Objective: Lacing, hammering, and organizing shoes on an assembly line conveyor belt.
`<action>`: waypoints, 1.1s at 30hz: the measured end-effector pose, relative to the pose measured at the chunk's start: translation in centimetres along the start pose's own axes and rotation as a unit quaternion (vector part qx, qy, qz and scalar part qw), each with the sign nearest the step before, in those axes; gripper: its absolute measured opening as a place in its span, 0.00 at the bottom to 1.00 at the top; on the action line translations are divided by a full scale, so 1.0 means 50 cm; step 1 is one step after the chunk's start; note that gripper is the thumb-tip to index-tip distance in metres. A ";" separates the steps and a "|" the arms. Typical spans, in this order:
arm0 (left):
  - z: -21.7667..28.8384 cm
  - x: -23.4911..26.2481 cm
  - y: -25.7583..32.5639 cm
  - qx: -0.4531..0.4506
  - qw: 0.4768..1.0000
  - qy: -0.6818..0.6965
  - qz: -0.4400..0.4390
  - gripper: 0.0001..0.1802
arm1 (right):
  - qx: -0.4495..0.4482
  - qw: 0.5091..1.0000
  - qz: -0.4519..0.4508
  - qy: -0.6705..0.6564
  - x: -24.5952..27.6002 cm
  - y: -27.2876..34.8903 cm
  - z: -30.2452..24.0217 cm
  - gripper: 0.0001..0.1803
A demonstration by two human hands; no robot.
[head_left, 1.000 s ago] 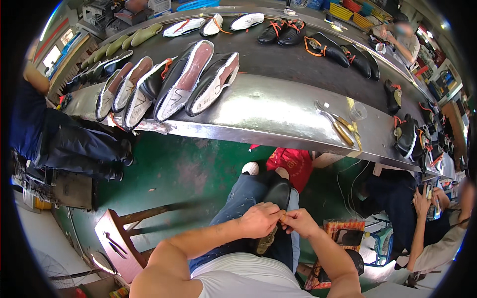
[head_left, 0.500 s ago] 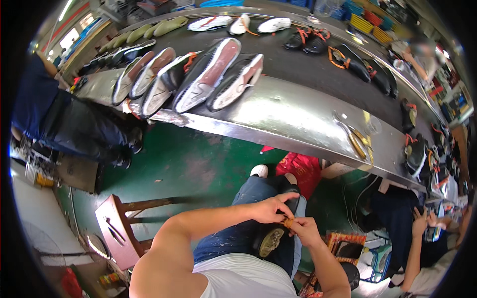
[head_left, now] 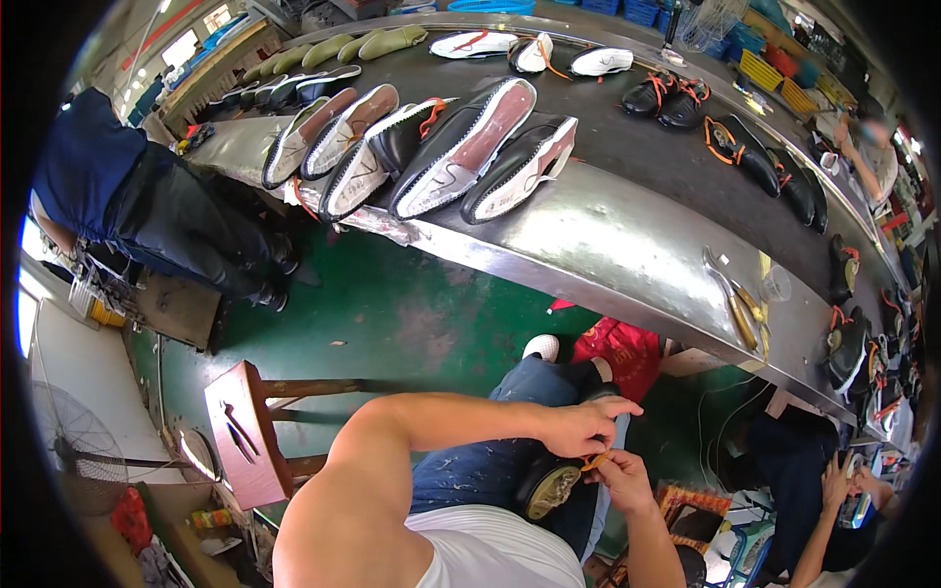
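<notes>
Down in the lap, low in the head view, a dark shoe (head_left: 551,482) rests on the person's jeans with its pale insole opening facing up and its long axis running from the lap away toward the knees. The left hand (head_left: 580,427) comes across from the left with its fingers curled down over the shoe's far edge, pinching a short orange lace (head_left: 594,460). The right hand (head_left: 619,477) sits just beside it on the right, closed at the fingertips on the same lace, so the two hands meet touching over the shoe's right rim. The lace lies between them, just right of the opening; neither hand is clearly nearer.

Ahead, well apart from the hands, a long metal surface (head_left: 627,245) carries rows of shoes (head_left: 461,147) lying sole-up, and a pair of pliers (head_left: 730,306) near its near edge. A wooden stool (head_left: 250,431) stands on the green floor to the left.
</notes>
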State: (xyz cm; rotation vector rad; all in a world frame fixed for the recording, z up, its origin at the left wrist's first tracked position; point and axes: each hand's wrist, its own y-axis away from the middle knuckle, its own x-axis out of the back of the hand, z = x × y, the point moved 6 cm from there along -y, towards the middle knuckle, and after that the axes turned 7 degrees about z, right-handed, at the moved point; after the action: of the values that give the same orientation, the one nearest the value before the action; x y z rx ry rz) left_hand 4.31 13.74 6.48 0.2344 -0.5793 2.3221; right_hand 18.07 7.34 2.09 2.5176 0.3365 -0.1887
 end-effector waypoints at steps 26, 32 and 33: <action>0.589 0.250 0.102 -0.276 0.777 -0.348 0.447 0.02 | -0.068 0.990 0.046 -0.116 -0.044 0.105 0.041 0.40; 0.516 0.260 0.021 -0.197 0.841 -0.286 0.414 0.07 | 0.073 0.980 -0.003 -0.186 0.022 0.167 -0.218 0.51; 0.506 0.264 0.006 -0.186 0.846 -0.283 0.412 0.07 | 0.127 0.976 0.012 -0.177 0.048 0.164 -0.256 0.47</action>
State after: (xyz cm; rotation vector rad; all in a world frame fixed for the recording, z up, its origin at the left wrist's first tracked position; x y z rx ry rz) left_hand -5.41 9.65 32.99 0.5835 -1.6841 2.8587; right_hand 23.43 8.60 16.44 2.6670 0.1432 -0.7012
